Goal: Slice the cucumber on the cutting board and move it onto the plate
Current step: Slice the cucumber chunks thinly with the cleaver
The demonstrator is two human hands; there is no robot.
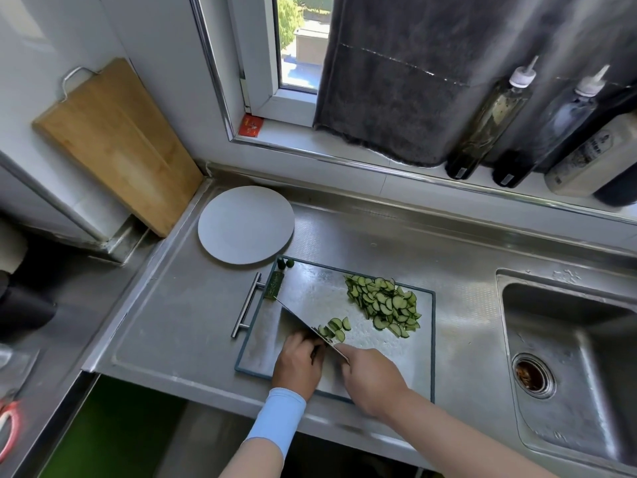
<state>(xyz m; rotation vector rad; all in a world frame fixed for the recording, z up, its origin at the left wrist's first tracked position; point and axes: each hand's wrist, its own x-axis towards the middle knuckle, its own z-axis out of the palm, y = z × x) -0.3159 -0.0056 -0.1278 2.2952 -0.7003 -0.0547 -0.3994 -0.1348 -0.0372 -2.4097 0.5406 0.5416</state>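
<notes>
Mid-slice. My right hand (372, 377) is wrapped round the handle end of the broad steel cleaver (300, 322); the handle itself is hidden under the fist. My left hand (298, 360) is curled down on the dark green cucumber stub (315, 353), just left of the blade. Only a sliver of the stub shows, so I can't tell how much is left. My guess is not much.

A few fresh half-moon slices (336, 327) lie just right of the blade. The big pile of cut cucumber half-moons (384, 303) sits toward the far right of the steel cutting board with the dark rim (310, 284). The round white plate (245, 225) is just beside the board's far left corner, with no slices on it yet.

Doing this bit well:
- Knuckles against the blade face, fingertips tucked back.
- Short strokes, even thickness.
- A short stub means higher slip risk, so stop early rather than chase the last bit.
- Smooth steel will likely let slices skate, so scoop them onto the flat of the blade for the transfer.
</notes>
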